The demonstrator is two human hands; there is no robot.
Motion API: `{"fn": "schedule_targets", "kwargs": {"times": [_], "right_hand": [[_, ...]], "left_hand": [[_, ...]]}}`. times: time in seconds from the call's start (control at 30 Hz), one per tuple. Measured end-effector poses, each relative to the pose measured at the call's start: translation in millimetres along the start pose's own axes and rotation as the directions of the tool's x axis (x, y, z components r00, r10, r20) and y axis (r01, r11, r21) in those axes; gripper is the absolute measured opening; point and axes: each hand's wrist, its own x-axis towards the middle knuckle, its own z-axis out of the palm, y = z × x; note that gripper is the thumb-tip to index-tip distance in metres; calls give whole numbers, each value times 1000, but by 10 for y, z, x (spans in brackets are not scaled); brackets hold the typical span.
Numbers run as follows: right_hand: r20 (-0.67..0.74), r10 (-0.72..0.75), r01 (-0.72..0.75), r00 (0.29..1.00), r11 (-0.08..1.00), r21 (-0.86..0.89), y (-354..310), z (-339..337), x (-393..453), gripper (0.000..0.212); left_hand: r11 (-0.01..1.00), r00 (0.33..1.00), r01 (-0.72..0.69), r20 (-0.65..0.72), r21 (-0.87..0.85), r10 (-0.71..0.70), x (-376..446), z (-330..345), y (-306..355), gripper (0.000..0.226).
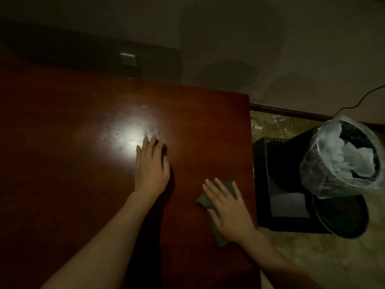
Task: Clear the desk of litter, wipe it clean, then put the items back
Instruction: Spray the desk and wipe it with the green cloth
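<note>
The dark reddish wooden desk fills the left and middle of the view, with a bright light spot and small specks near its centre. My left hand lies flat on the desk, fingers straight, just right of the light spot. My right hand presses flat on a dark grey cloth near the desk's right edge. The cloth shows beyond my fingertips and below my palm.
A bin lined with a clear plastic bag holds crumpled white paper, right of the desk. It stands by a black box-like object on the floor. A wall socket sits behind the desk. A cable runs along the wall.
</note>
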Motion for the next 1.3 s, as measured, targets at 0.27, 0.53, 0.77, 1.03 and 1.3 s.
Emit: {"fn": "schedule_targets", "kwargs": {"times": [0.27, 0.53, 0.77, 1.03, 1.3], "right_hand": [[-54, 578, -564, 814, 810, 162, -156, -127, 576, 58], [-35, 89, -86, 995, 994, 62, -1363, 277, -414, 60], [-35, 129, -127, 991, 991, 34, -689, 441, -1308, 61], [-72, 645, -623, 761, 757, 199, -950, 280, -511, 56], [-65, 104, -102, 992, 994, 38, -1483, 582, -1226, 60]], "left_hand": [[980, 990, -76, 133, 183, 52, -1301, 84, -252, 53], [960, 981, -40, 192, 278, -15, -1764, 63, -435, 62], [936, 931, -139, 366, 324, 12, -1883, 75, -575, 80], [941, 918, -145, 397, 306, 12, -1843, 32, -537, 65], [944, 911, -155, 411, 290, 23, -1845, -4, -546, 65]]}}
